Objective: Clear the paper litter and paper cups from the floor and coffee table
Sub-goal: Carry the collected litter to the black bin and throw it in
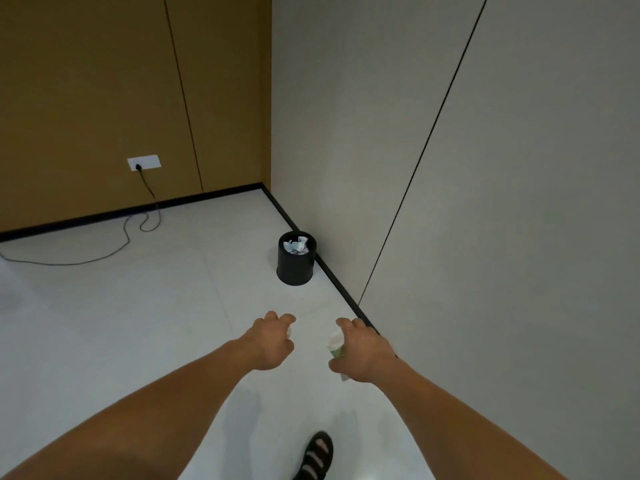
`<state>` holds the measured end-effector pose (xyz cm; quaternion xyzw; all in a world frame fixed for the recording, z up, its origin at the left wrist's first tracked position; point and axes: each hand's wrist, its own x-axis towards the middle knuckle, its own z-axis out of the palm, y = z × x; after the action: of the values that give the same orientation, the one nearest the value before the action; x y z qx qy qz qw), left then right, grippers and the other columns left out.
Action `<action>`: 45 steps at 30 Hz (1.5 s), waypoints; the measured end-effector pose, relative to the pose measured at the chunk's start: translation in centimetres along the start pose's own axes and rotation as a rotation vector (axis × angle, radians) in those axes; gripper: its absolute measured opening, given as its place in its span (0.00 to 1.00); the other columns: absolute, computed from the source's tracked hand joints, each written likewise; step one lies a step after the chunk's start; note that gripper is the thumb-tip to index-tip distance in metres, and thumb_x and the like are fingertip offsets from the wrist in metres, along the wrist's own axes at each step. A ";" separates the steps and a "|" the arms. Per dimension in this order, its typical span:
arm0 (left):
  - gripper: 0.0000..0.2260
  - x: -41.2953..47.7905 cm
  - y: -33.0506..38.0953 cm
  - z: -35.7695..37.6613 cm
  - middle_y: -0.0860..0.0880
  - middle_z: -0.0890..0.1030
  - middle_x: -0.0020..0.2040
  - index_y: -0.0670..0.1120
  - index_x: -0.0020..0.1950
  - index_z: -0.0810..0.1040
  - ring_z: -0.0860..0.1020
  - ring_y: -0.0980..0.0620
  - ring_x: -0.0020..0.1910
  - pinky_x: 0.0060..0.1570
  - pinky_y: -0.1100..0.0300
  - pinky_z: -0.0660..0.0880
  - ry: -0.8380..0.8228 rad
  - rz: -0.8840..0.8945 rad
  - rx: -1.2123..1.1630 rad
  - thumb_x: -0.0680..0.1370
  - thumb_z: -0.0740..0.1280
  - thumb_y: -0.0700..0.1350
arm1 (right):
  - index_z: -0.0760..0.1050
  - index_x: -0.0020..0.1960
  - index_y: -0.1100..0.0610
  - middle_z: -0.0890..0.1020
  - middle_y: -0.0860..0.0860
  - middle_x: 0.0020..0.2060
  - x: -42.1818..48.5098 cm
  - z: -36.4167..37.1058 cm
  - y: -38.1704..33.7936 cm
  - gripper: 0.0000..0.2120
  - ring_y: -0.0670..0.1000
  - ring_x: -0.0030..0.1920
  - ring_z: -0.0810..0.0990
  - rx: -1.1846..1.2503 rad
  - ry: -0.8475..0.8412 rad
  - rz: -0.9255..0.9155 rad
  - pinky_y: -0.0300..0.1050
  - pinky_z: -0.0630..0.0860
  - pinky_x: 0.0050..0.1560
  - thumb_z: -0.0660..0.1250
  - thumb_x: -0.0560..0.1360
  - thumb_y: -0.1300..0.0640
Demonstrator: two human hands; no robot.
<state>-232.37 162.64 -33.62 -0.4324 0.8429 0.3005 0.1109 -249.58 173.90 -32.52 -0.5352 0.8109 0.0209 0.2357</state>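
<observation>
Both my arms reach forward over the pale floor. My right hand [360,351] grips a crumpled white paper cup [336,342] with a green patch; some paper sticks out below the palm. My left hand [272,341] is curled, and a small bit of white paper [289,332] shows at its fingertips. Ahead of both hands a black waste bin [296,268] stands against the grey wall, holding several crumpled papers and cups [296,245].
A grey wall with a black skirting [332,275] runs along the right. A brown wall at the back has a white socket [143,162], and a black cable [104,254] trails across the floor at left. My sandalled foot [317,457] is at the bottom.
</observation>
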 end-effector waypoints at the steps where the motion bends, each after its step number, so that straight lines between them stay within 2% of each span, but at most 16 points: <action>1: 0.25 2.7 -0.3 -1.1 0.44 0.64 0.69 0.51 0.76 0.57 0.67 0.42 0.66 0.65 0.52 0.68 -0.002 -0.005 0.001 0.79 0.58 0.47 | 0.55 0.76 0.49 0.67 0.52 0.67 2.9 -0.8 0.3 0.40 0.56 0.64 0.70 -0.004 -0.005 -0.005 0.49 0.71 0.59 0.70 0.70 0.45; 9: 0.26 19.9 -1.3 -10.4 0.43 0.65 0.69 0.52 0.77 0.57 0.68 0.41 0.66 0.66 0.50 0.67 0.002 -0.105 -0.052 0.79 0.59 0.49 | 0.54 0.77 0.50 0.66 0.53 0.69 23.5 -9.5 1.0 0.41 0.57 0.66 0.69 0.002 -0.037 -0.099 0.50 0.71 0.61 0.70 0.71 0.44; 14: 0.26 29.5 -1.2 -15.1 0.42 0.67 0.68 0.51 0.77 0.57 0.70 0.41 0.65 0.65 0.52 0.69 0.020 -0.107 -0.091 0.79 0.59 0.49 | 0.54 0.77 0.51 0.66 0.54 0.69 34.4 -14.6 0.9 0.42 0.58 0.66 0.69 -0.016 -0.035 -0.142 0.50 0.71 0.63 0.71 0.70 0.44; 26: 0.28 55.8 -4.5 -25.3 0.41 0.65 0.69 0.49 0.76 0.58 0.69 0.40 0.65 0.65 0.52 0.68 -0.047 -0.100 -0.199 0.78 0.62 0.52 | 0.58 0.76 0.51 0.69 0.54 0.67 59.5 -20.7 1.4 0.39 0.57 0.64 0.71 0.088 -0.090 -0.093 0.48 0.71 0.62 0.72 0.70 0.46; 31: 0.26 64.5 -5.7 -25.7 0.40 0.68 0.67 0.47 0.74 0.60 0.71 0.40 0.63 0.63 0.52 0.70 -0.073 -0.143 -0.257 0.78 0.62 0.49 | 0.56 0.76 0.49 0.68 0.53 0.68 69.4 -19.6 2.9 0.42 0.55 0.65 0.70 0.153 -0.160 -0.090 0.48 0.70 0.63 0.73 0.69 0.45; 36: 0.25 73.2 -8.3 -23.1 0.42 0.69 0.64 0.48 0.74 0.60 0.71 0.43 0.61 0.61 0.51 0.72 -0.082 -0.304 -0.346 0.79 0.62 0.49 | 0.55 0.76 0.51 0.67 0.52 0.69 80.4 -15.2 5.3 0.41 0.55 0.66 0.69 0.147 -0.303 -0.122 0.47 0.70 0.63 0.73 0.71 0.44; 42: 0.24 84.7 -12.7 -16.6 0.44 0.69 0.64 0.51 0.72 0.61 0.70 0.45 0.61 0.55 0.57 0.70 -0.094 -0.400 -0.429 0.78 0.63 0.48 | 0.53 0.76 0.50 0.65 0.53 0.70 91.9 -7.7 8.0 0.41 0.55 0.67 0.68 0.122 -0.361 -0.161 0.45 0.70 0.61 0.72 0.72 0.46; 45: 0.26 89.7 -15.6 -12.0 0.45 0.68 0.66 0.51 0.74 0.59 0.69 0.44 0.64 0.58 0.54 0.70 -0.113 -0.451 -0.461 0.77 0.62 0.50 | 0.53 0.77 0.52 0.64 0.55 0.71 97.0 -2.9 8.5 0.41 0.56 0.69 0.67 0.098 -0.350 -0.190 0.46 0.70 0.63 0.72 0.72 0.46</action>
<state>-273.02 89.07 -70.57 -0.6047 0.6281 0.4748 0.1203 -288.78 93.42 -71.07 -0.5854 0.7036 0.0517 0.3995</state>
